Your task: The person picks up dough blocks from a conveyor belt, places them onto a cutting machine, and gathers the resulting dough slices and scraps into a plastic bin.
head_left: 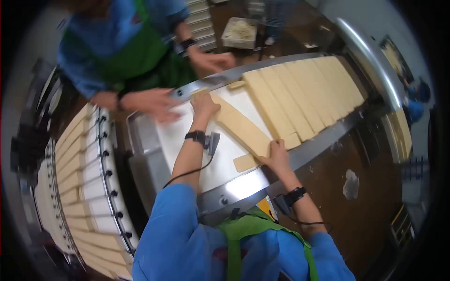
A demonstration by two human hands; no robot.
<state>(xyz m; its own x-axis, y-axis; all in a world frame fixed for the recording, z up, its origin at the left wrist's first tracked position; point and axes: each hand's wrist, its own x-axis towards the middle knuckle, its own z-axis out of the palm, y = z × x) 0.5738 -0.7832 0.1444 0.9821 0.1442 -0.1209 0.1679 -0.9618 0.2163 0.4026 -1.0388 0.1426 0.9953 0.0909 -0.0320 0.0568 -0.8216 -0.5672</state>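
A long, pale yellow strip that looks like dough (241, 127) lies slantwise across the white conveyor belt (180, 145). My left hand (205, 105) is closed on its far end, and my right hand (276, 157) grips the near end. Close to my right hand, a short offcut (245, 163) rests on the belt, partly under the strip. Another small piece (236, 85) lies by the far edge. To the right, several wide strips (300, 96) sit side by side, almost touching.
Across the belt stands a co-worker in a green apron (140, 51), one blurred hand (157, 104) near my left hand. On the left, a curved rack (104, 173) carries more pale strips. A white bin (239, 33) of scraps stands behind. Metal rails (323, 136) edge the belt.
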